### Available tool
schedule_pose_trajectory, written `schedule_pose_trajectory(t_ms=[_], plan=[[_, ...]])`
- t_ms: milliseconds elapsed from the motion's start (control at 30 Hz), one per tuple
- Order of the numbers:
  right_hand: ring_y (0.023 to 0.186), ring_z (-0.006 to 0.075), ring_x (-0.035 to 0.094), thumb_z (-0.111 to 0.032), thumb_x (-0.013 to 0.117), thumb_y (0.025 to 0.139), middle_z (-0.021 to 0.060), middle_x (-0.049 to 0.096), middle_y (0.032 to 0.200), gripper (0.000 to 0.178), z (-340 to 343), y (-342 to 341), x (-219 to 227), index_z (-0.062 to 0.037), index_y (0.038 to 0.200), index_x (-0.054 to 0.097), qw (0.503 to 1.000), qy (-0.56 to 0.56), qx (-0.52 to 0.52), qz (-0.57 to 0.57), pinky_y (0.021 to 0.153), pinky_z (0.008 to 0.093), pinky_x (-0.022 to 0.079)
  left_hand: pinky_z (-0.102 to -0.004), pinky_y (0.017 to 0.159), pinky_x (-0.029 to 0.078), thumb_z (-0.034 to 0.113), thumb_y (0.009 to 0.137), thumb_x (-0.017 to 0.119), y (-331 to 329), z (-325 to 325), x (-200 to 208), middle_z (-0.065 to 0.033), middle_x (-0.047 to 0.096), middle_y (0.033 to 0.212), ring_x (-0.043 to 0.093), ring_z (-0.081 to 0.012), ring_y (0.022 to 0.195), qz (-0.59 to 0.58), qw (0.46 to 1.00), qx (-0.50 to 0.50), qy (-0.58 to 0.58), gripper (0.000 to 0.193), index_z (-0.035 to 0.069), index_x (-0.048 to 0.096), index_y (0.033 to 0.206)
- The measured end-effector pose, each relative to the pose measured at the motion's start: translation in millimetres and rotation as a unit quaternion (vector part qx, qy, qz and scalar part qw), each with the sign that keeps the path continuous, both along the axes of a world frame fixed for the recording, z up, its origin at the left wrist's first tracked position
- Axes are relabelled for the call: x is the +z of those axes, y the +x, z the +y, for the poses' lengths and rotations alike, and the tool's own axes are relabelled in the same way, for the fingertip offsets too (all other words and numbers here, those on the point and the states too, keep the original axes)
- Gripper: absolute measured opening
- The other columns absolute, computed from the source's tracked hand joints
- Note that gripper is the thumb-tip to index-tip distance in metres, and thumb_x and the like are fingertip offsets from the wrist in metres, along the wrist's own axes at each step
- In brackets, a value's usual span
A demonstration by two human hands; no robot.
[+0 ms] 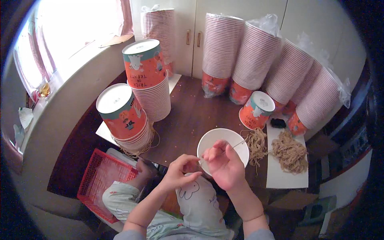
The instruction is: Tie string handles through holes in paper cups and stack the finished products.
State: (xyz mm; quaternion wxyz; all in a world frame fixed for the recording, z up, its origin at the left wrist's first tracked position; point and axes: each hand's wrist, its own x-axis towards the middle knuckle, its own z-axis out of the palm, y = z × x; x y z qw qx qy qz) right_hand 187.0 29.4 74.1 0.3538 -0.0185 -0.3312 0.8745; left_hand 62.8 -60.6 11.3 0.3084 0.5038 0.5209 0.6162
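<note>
A white-lined paper bucket [211, 139] stands mouth up at the table's near edge, partly hidden by my hands. My right hand [227, 170] is over its near side, fingers curled and pinching a thin beige cord [240, 143] whose end sticks out to the right. Close beside it, my left hand [182, 171] has bent fingers and the thumb held apart from them. Its fingertips nearly meet the right fingers; whether they touch the cord is hard to see. Just right of the bucket lies a bundle of beige cords [257, 146].
Another cord pile [290, 154] lies on a white board [280, 180], near a small black object [278, 123]. One orange bucket [255, 114] sits upside down. Stacked buckets [150, 96] rise at left; bagged stacks [223, 48] line the back. A red basket [86, 180] is lower left.
</note>
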Motion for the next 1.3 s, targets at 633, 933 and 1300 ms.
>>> schedule_pose_trajectory(t_ms=[633,933,1300], plan=[[0.049,0.0099,0.025,-0.028,0.032,0.092,-0.0037,0.023,0.05,0.027,0,-5,19,-0.0098,0.081,0.048,0.994,-0.025,0.107,-0.007,0.055,0.0249,0.026,-0.025,0.053,0.045,0.004,0.069,0.065,-3,8,21,-0.0079,0.054,0.073,0.054,-0.0171,0.061,0.252,0.964,0.08,0.023,0.012,0.001,0.059,0.079],[0.047,0.0099,0.02,-0.025,0.031,0.092,-0.0047,0.019,0.048,0.026,10,-2,22,-0.0103,0.077,0.046,0.993,-0.044,0.102,0.027,0.053,0.0246,0.024,-0.0219,0.058,0.043,0.006,0.071,0.066,-19,16,-2,-0.0053,0.056,0.075,0.054,-0.0101,0.065,0.106,0.994,-0.008,-0.03,0.01,0.001,0.062,0.079],[0.052,0.0117,0.028,-0.029,0.036,0.09,-0.0016,0.029,0.051,0.026,11,9,27,-0.0082,0.081,0.049,0.995,0.001,0.095,0.016,0.056,0.0262,0.028,-0.0218,0.061,0.045,0.01,0.079,0.059,-21,16,-13,-0.0035,0.058,0.072,0.055,-0.0096,0.065,-0.111,0.989,-0.006,-0.099,0.011,0.0,0.061,0.082]])
